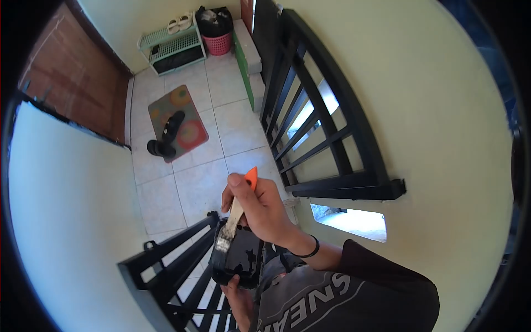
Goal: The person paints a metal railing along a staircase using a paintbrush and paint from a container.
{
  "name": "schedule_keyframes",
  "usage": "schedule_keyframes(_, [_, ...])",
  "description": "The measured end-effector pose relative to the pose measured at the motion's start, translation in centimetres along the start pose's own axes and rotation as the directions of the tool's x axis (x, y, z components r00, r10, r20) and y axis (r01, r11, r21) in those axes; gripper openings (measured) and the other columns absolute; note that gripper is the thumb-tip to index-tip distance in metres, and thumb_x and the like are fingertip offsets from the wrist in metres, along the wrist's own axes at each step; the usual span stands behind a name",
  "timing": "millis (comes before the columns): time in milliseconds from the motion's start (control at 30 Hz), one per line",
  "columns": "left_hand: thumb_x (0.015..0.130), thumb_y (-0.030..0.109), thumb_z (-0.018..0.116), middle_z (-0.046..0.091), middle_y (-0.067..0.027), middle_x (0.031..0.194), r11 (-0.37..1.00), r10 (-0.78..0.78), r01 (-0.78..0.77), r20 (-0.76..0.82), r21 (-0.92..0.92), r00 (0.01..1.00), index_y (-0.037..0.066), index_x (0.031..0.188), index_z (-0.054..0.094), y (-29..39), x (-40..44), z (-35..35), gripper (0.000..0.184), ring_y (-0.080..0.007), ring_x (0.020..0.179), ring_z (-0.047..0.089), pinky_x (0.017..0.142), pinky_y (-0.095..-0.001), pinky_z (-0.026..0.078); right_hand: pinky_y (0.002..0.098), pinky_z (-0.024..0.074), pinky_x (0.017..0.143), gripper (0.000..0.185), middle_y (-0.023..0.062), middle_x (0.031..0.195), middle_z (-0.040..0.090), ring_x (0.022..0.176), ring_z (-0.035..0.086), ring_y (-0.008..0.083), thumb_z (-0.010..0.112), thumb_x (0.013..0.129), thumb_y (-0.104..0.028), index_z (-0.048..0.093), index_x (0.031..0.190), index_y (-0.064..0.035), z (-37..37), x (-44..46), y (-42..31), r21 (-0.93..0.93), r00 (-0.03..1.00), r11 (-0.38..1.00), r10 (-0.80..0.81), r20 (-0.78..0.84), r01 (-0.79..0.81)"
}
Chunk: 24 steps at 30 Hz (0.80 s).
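My right hand (260, 210) is closed around the handle of a paintbrush (235, 214). The brush has a pale handle with an orange tip, and its paint-smeared metal band and bristle end point down into a black tray (218, 273). Dark, glossy liquid that looks like black paint covers part of the tray's bottom. Below, my left hand (237, 296) grips the tray's near edge, its thumb over the rim and its other fingers mostly hidden beneath.
A black metal gate leaf (354, 185) stands at the right, another (160, 282) at the lower left. On the tiled floor ahead lies a mat (188, 105) with black sandals (172, 126). Farther back are a shoe rack (171, 51) and a pink basket (217, 44).
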<state>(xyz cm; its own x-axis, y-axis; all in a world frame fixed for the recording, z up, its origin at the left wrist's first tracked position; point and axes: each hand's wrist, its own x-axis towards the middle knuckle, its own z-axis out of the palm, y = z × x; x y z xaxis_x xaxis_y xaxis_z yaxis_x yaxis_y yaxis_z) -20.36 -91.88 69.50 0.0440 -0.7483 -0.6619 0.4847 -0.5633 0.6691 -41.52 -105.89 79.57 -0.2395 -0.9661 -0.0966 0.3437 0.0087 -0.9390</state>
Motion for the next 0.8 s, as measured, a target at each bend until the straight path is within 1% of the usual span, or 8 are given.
schedule_keyframes(133, [0.085,0.013,0.062,0.054,-0.0124,0.14,0.999,0.025,-0.025,0.001,0.02,1.0,0.007,0.147,0.044,7.0,-0.4,4.6,0.064,-0.0283,0.127,0.056,0.107,-0.0445,0.045,0.0189,0.0379,0.049,0.049,-0.0018,0.075,0.062,0.051,0.049,0.0012,0.047,0.109,-0.043,0.064,0.087,-0.0023,1.7,2.9,-6.8,0.046,0.992,0.998,-0.043,-0.115,0.049])
schedule_keyframes(233, [0.085,0.015,0.063,0.057,-0.0098,0.137,0.997,0.067,-0.068,0.044,0.023,0.997,0.008,0.145,0.046,11.3,1.8,6.9,0.062,-0.0261,0.123,0.058,0.104,-0.0437,0.047,0.0181,0.0363,0.048,0.045,-0.004,0.068,0.057,0.051,0.048,0.0,0.047,0.109,-0.042,0.065,0.095,-0.0029,2.4,5.8,-7.8,0.049,0.983,0.989,-0.129,-0.128,0.136])
schedule_keyframes(333, [0.085,0.016,0.063,0.058,-0.0088,0.135,0.997,0.074,-0.075,0.047,0.025,0.996,0.008,0.144,0.047,14.2,5.5,8.6,0.061,-0.0248,0.12,0.059,0.101,-0.0425,0.049,0.0172,0.035,0.048,0.041,-0.0055,0.064,0.053,0.051,0.048,-0.0008,0.047,0.109,-0.04,0.064,0.102,-0.003,2.5,10.1,-8.1,0.111,0.964,0.98,-0.137,-0.229,0.166])
schedule_keyframes(367, [0.086,0.013,0.062,0.057,-0.0109,0.136,1.0,0.021,-0.021,0.035,-0.009,0.999,0.009,0.145,0.046,15.4,6.0,9.6,0.062,-0.0279,0.125,0.057,0.105,-0.0462,0.047,0.017,0.0346,0.047,0.039,-0.0054,0.065,0.054,0.051,0.047,-0.0008,0.047,0.11,-0.039,0.062,0.109,-0.003,2.5,11.8,-8.3,0.146,0.964,0.979,-0.102,-0.245,0.141])
schedule_keyframes(467, [0.086,0.016,0.062,0.058,-0.01,0.134,1.0,-0.016,0.016,0.028,-0.024,0.999,0.011,0.144,0.047,17.7,9.8,10.7,0.06,-0.0272,0.123,0.057,0.105,-0.046,0.047,0.0175,0.0361,0.047,0.037,-0.0034,0.074,0.058,0.052,0.047,-0.0006,0.046,0.11,-0.037,0.061,0.111,-0.0036,2.8,17.1,-10.1,0.164,0.959,0.98,-0.067,-0.276,0.115])
schedule_keyframes(567, [0.085,0.017,0.062,0.058,-0.0094,0.133,1.0,-0.001,0.001,0.004,-0.031,1.0,0.008,0.142,0.048,22.9,10.8,14.9,0.06,-0.0272,0.122,0.057,0.104,-0.046,0.047,0.0185,0.0357,0.045,0.041,-0.0002,0.068,0.058,0.048,0.047,0.0015,0.042,0.111,-0.035,0.061,0.111,0.0006,4.5,23.0,-13.4,0.133,0.951,0.987,-0.051,-0.305,0.095])
schedule_keyframes(667, [0.086,0.019,0.061,0.058,-0.0117,0.135,0.996,0.034,-0.034,-0.007,-0.078,0.999,0.004,0.143,0.048,29.2,11.5,18.8,0.061,-0.0288,0.124,0.057,0.107,-0.0455,0.045,0.0185,0.0361,0.046,0.039,-0.0014,0.066,0.055,0.048,0.047,0.0015,0.041,0.111,-0.035,0.062,0.113,-0.0017,7.3,27.1,-18.9,0.137,0.972,0.991,0.034,-0.231,-0.002])
schedule_keyframes(800, [0.089,0.02,0.059,0.057,-0.0152,0.141,0.984,0.071,-0.073,-0.019,-0.162,0.997,0.001,0.147,0.045,37.3,10.9,20.7,0.063,-0.0303,0.129,0.055,0.112,-0.045,0.043,0.0179,0.0422,0.049,0.034,-0.0006,0.091,0.062,0.057,0.05,0.0,0.045,0.11,-0.034,0.061,0.112,-0.0043,12.9,31.0,-25.2,0.115,0.988,0.993,0.031,-0.15,-0.013])
